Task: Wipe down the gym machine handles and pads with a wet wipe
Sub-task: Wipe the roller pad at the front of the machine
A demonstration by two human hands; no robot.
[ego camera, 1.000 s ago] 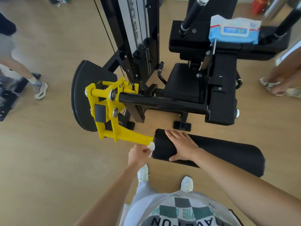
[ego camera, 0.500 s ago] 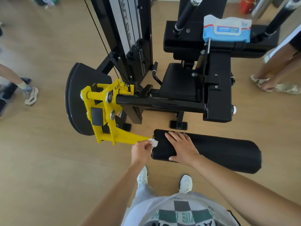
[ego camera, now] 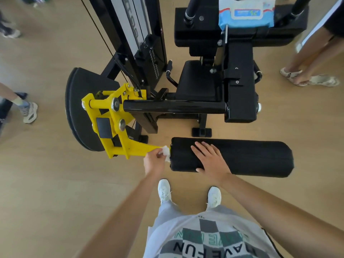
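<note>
- Left hand (ego camera: 155, 161) pinches a small white wet wipe (ego camera: 166, 151) against the left end of a black cylindrical roller pad (ego camera: 242, 158) lying left to right
- Right hand (ego camera: 210, 159) lies flat on it, fingers spread
- Farther, a blue soft wipe pack (ego camera: 245, 13) sits on the black upper pad (ego camera: 204, 34)

The place is a gym. A black machine (ego camera: 240, 90) stands on a pale wood floor (ego camera: 46, 183), with a weight stack (ego camera: 141, 34), a cable (ego camera: 104, 34), a padded seat (ego camera: 197, 81), a yellow lever arm (ego camera: 115, 127) and a long roller pad (ego camera: 251, 159). Other people's legs stand around it, one foot in a trainer (ego camera: 29, 112).
</note>
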